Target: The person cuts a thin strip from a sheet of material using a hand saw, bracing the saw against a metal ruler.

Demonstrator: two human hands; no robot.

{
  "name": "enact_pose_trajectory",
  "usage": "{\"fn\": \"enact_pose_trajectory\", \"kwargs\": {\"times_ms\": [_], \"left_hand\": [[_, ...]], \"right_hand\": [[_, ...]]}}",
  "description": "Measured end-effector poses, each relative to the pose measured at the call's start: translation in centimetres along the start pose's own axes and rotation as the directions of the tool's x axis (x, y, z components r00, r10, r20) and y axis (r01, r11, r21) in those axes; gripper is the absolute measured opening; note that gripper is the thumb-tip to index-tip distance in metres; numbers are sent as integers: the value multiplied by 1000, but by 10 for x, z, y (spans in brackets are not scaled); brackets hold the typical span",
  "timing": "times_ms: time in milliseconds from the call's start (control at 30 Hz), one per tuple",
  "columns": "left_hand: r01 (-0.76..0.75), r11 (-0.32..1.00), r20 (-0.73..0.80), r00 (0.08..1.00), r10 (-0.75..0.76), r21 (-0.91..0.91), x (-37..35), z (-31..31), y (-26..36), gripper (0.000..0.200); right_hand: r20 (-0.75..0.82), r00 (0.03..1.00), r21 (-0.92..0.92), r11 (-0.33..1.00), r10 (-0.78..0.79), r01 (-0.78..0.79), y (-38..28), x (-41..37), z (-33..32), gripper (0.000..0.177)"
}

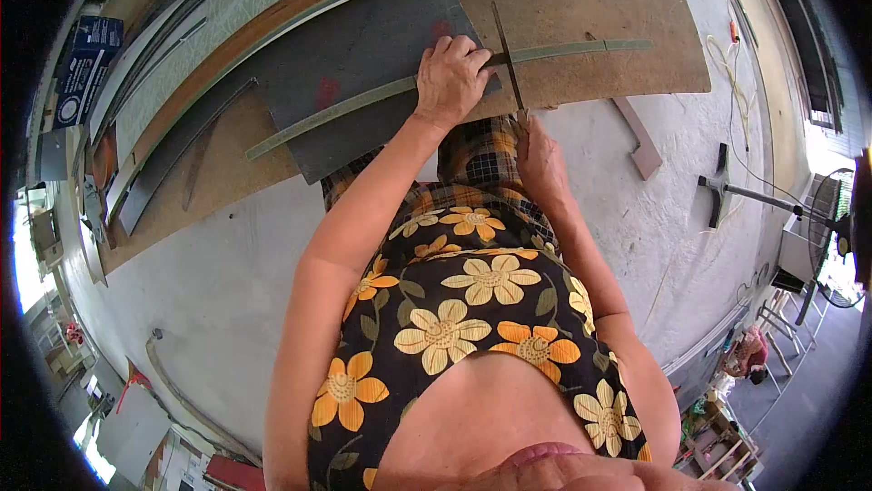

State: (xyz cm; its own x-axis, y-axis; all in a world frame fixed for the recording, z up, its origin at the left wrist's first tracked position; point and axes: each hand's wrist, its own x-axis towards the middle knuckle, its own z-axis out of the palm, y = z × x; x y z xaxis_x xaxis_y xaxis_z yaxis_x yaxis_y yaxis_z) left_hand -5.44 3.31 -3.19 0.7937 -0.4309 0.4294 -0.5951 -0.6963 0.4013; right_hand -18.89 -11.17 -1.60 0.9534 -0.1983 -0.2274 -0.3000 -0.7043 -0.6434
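Note:
My left hand [451,80] presses down on a long, narrow greenish strip [341,110], fingers bent around it. The strip lies across a dark grey sheet [354,50] and runs on over a brown board [581,0]. A short dark piece [498,59] shows at my left fingertips, its far end hidden. Closed around the near end of a long, thin saw blade [506,50], my right hand [542,162] is close to the board's front edge. The blade crosses the strip just right of my left hand; its teeth are too small to make out.
Long strips and panels [272,14] lie along the back and left. On the pale floor, a pinkish angled piece [640,141] lies right of the board. Farther right are a black fan [828,228] and a cable [740,96]. Another person [749,355] is in the far lower right.

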Motion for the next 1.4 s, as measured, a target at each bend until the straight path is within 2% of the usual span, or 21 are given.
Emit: {"fn": "enact_pose_trajectory", "kwargs": {"times_ms": [67,167,267,367,467,567,667,767,900,967,1067,1167,1267,1400], "left_hand": [[-15,1000,-23,1000,15,-1,0,1,-1,24],[-24,1000,-37,999,24,1,-1,1,-1,24],[-25,1000,-28,999,25,8,0,1,-1,24],[-37,999,-33,999,37,9,0,3,-2,24],[-56,998,-38,998,56,4,0,2,-3,24],[-40,999,-32,999,40,2,0,2,0,22],[-43,999,-25,999,43,11,0,1,0,21],[-50,998,-19,999,51,29,-1,2,-1,22],[-37,999,-16,999,38,15,-1,0,1,23],[-39,999,-23,999,39,12,0,1,2,23],[-32,999,-22,999,32,22,-1,3,0,23],[-39,999,-21,999,39,25,0,4,1,22],[-27,999,-13,1000,27,33,-1,4,2,22],[-23,999,2,1000,23,32,-1,3,0,23]], "right_hand": [[13,1000,20,1000,-5,5,-3,2,-4,15],[-41,998,-96,995,-37,33,-4,15,-2,16],[-75,987,-108,985,-142,133,-5,47,3,29],[-33,999,-76,997,-37,34,-17,47,0,22],[8,1000,-47,999,-8,8,2,4,3,20],[66,986,-48,987,156,-153,17,-34,2,18],[47,997,-104,993,65,-60,14,-11,4,25],[-108,991,-51,996,-79,74,-6,47,10,24],[-56,998,-80,996,-31,27,-14,41,4,20],[9,1000,-113,994,4,-3,12,3,6,21],[12,991,-41,990,134,-133,22,-40,5,23],[-6,1000,-80,997,15,-15,16,-19,7,24],[-129,984,-61,992,-119,112,4,38,10,27],[-91,994,-65,996,-68,62,0,36,13,24]]}}
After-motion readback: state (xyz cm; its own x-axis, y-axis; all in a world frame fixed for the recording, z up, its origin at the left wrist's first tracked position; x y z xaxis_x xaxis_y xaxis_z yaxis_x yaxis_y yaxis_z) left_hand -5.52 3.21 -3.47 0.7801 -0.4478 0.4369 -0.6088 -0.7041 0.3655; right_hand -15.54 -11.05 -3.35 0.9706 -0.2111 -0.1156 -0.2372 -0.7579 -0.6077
